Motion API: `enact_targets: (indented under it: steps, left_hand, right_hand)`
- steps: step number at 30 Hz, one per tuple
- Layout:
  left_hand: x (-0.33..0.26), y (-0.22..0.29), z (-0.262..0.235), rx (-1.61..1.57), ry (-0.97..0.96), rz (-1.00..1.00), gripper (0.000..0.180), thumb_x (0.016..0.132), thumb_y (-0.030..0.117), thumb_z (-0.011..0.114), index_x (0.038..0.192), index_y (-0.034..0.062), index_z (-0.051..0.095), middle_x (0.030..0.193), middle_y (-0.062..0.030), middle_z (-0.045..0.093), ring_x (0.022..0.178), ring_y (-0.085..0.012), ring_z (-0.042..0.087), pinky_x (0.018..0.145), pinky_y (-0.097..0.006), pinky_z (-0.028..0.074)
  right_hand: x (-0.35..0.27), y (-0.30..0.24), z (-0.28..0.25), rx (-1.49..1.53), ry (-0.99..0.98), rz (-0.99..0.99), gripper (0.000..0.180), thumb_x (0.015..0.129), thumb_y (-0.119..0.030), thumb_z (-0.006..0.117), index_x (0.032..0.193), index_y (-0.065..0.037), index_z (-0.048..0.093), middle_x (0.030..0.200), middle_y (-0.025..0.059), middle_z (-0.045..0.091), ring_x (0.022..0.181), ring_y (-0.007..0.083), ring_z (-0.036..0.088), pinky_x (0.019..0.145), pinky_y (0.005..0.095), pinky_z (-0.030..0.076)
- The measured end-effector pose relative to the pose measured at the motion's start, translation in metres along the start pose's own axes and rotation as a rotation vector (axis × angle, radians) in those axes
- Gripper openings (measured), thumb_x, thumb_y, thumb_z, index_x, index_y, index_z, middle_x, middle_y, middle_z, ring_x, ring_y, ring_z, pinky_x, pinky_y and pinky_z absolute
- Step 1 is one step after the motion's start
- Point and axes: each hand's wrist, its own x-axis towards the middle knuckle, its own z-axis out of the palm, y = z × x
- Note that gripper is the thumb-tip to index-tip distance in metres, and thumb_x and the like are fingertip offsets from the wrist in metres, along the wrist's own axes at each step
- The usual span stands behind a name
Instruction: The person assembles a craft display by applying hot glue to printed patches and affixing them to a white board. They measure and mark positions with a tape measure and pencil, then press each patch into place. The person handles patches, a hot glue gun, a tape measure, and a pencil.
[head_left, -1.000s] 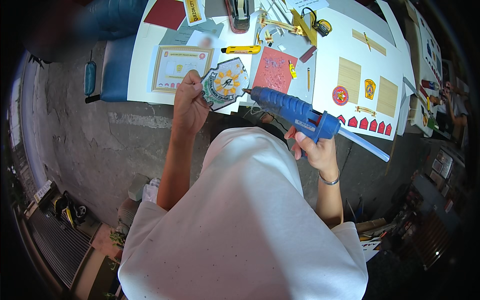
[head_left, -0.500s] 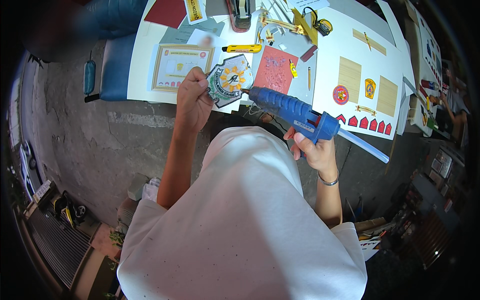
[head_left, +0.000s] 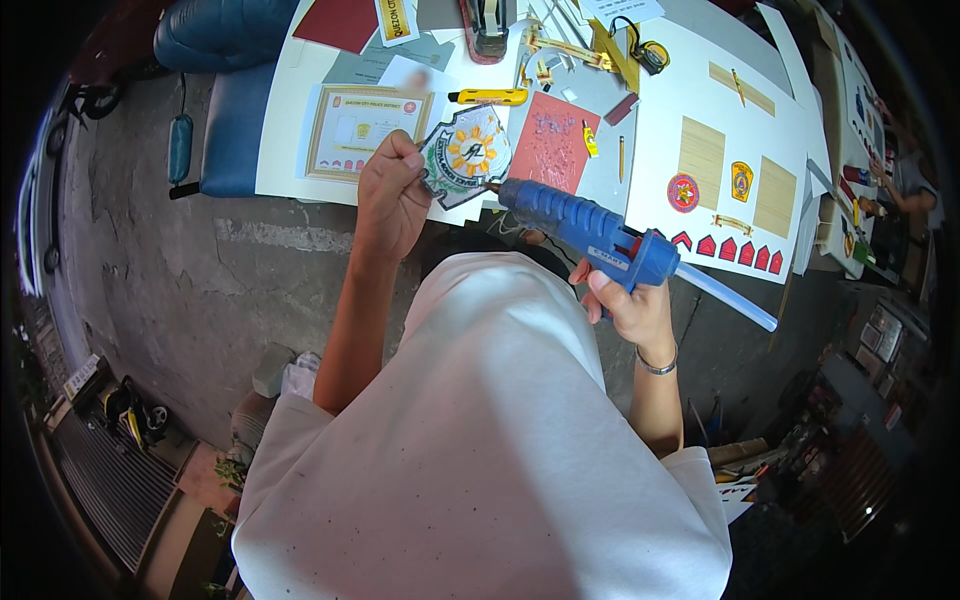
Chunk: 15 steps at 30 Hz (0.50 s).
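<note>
My left hand (head_left: pixel 392 195) pinches the left edge of a shield-shaped emblem patch (head_left: pixel 467 152) with a yellow sun, a dark centre figure and a green lower border. My right hand (head_left: pixel 635 308) is wrapped round the handle of a blue hot glue gun (head_left: pixel 580 222). A translucent glue stick (head_left: pixel 726 297) juts from its back end. The gun's nozzle (head_left: pixel 492 187) is at the patch's lower right edge; whether it touches, I cannot tell. Both hands are held over the table's near edge.
On the white table lie a framed certificate (head_left: pixel 366 128), a yellow cutter knife (head_left: pixel 488 97), a red sheet (head_left: pixel 550 140), a pencil (head_left: pixel 621 158), a tape dispenser (head_left: pixel 486 30) and a tape measure (head_left: pixel 652 57). A white board (head_left: pixel 650 190) bears badges at right. A blue seat (head_left: pixel 236 125) stands left.
The patch has turned slightly and shifted a little to the right in my left hand's grip. The glue gun's nozzle stays near its lower right edge, almost unmoved.
</note>
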Motion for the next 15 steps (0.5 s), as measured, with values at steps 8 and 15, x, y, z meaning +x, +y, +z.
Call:
enact_targets:
  steps: [8, 15]
  left_hand:
    - [-0.0009, 0.0001, 0.0011, 0.038, -0.013, 0.004, 0.005, 0.104, 0.004, 0.053, 0.1, 0.0046, 0.05, 0.104, -0.0114, 0.065, 0.096, -0.0141, 0.067, 0.089, -0.032, 0.056]
    - [-0.0004, -0.0021, 0.002, 0.074, -0.01, 0.016, 0.004, 0.103, 0.004, 0.054, 0.1, 0.0039, 0.052, 0.099, -0.0088, 0.064, 0.091, -0.013, 0.065, 0.085, -0.031, 0.054]
  right_hand:
    - [-0.0022, -0.0019, 0.0028, 0.025, 0.022, 0.01, 0.021, 0.092, -0.022, 0.075, 0.096, -0.002, 0.069, 0.074, 0.0016, 0.064, 0.054, 0.0094, 0.06, 0.051, 0.0264, 0.048]
    - [-0.0048, 0.0038, 0.0015, -0.029, -0.041, 0.0, 0.03, 0.097, -0.023, 0.069, 0.11, 0.003, 0.065, 0.09, 0.0119, 0.072, 0.056, 0.0113, 0.062, 0.05, 0.0258, 0.049]
